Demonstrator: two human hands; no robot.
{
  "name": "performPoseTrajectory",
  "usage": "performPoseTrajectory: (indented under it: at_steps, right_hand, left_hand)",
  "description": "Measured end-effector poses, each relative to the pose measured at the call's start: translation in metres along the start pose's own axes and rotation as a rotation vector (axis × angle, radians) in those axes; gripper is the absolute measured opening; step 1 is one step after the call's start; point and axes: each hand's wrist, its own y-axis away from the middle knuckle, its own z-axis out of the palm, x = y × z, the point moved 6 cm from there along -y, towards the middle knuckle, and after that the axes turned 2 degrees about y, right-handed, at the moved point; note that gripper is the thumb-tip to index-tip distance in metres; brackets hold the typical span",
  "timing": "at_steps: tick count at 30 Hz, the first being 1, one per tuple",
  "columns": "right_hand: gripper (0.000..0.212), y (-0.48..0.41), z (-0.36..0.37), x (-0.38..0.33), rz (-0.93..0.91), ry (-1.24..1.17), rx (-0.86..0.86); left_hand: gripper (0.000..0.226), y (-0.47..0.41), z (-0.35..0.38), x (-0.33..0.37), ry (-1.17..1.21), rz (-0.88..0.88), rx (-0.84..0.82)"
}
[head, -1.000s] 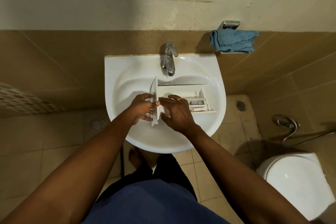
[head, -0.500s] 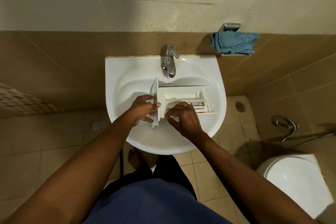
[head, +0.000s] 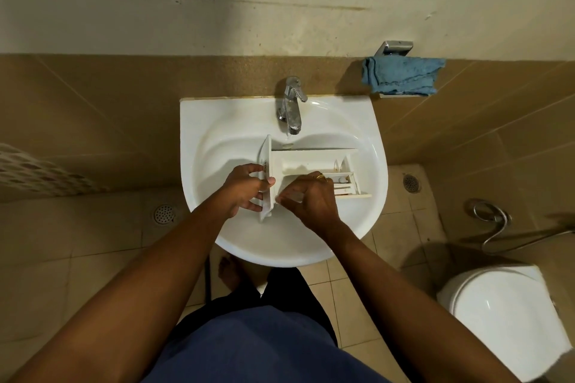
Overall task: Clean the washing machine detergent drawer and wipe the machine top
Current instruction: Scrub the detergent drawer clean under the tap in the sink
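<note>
Moved: right hand (head: pixel 311 199) curls its fingers in at drawer (head: pixel 311 158) near wall, grip unclear.
Left hand (head: pixel 245 193): grasps drawer front.
Stage: scrubbing drawer, likely unfinished.

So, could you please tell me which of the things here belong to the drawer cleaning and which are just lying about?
For the job: detergent drawer, gripped by the left hand, right hand curled over its near wall; sink; tap; blue cloth, probably for wiping the machine top.
Lying about: toilet; spray hose; floor drain.
</note>
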Motion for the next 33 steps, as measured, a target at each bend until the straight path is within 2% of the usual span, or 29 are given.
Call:
performPoseTrajectory:
  at_steps: [5,7,9,11,13,15,17,19,21,26,33]
  right_hand:
    - [0.008,0.010,-0.009,-0.002,-0.126,0.099,-0.011]
    - [0.010,0.006,-0.014,0.005,-0.144,0.145,-0.071]
    - [0.019,-0.008,-0.018,0.013,-0.073,0.118,-0.118]
    - [0.019,-0.029,-0.026,0.019,0.150,-0.137,-0.086]
    - [0.012,-0.056,-0.033,0.026,0.484,-0.588,0.036]
    - [0.020,-0.081,-0.023,0.027,0.762,-1.089,0.059]
    - [0.027,-0.104,-0.007,0.027,0.899,-1.427,0.021]
    - [0.027,-0.119,0.003,0.025,0.960,-1.692,-0.018]
    - [0.030,-0.125,0.009,0.020,0.978,-1.860,-0.066]
    - [0.038,-0.121,0.008,0.010,0.963,-1.848,-0.217]
    - [0.040,-0.119,0.007,0.017,0.946,-1.855,-0.185]
  left_hand:
    - [0.060,0.001,-0.001,0.001,-0.003,0.005,0.004]
    - [0.060,0.001,0.000,0.001,-0.005,0.004,0.003]
    - [0.061,0.001,-0.001,0.001,-0.003,-0.002,0.005]
    - [0.059,0.001,-0.001,0.001,0.003,-0.006,0.007]
    - [0.057,0.002,-0.001,0.001,0.007,-0.007,0.008]
    - [0.058,0.002,0.000,0.002,-0.002,-0.008,0.008]
    - [0.059,0.002,0.000,0.003,-0.020,-0.009,0.018]
    - [0.060,0.000,0.000,0.003,-0.033,-0.010,0.037]
    - [0.060,-0.001,0.000,0.003,-0.040,-0.006,0.052]
    - [0.060,-0.001,0.002,0.003,-0.063,0.005,0.069]
    - [0.060,0.001,0.003,0.004,-0.065,0.009,0.062]
